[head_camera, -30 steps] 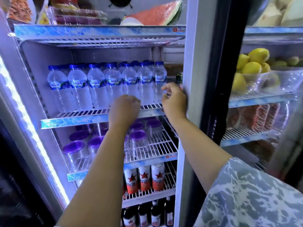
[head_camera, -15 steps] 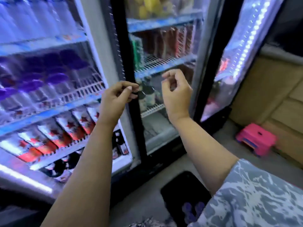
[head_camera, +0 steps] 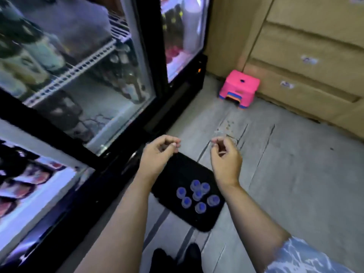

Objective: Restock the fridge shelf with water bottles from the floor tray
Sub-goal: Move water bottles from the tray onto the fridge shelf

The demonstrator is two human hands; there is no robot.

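A black tray (head_camera: 178,170) lies on the floor in front of the fridge (head_camera: 82,91). On its near part stand several water bottles (head_camera: 197,195) with blue caps, seen from above. My left hand (head_camera: 158,152) hovers above the tray's far left corner, fingers loosely curled, holding nothing. My right hand (head_camera: 225,156) hovers above the tray's far right corner, fingers also loosely curled and empty. Both hands are well above the bottles and touch nothing. The water shelf of the fridge is out of view.
The fridge's glass door (head_camera: 92,75) fills the upper left; cans show at the lower left. A pink step stool (head_camera: 239,87) stands on the grey floor by stacked cardboard boxes (head_camera: 307,52) at the right. My dark shoes (head_camera: 177,259) are at the bottom edge.
My view has swung from the water shelf down to the floor. Both hands have left the shelf and come down empty above the tray of bottles.
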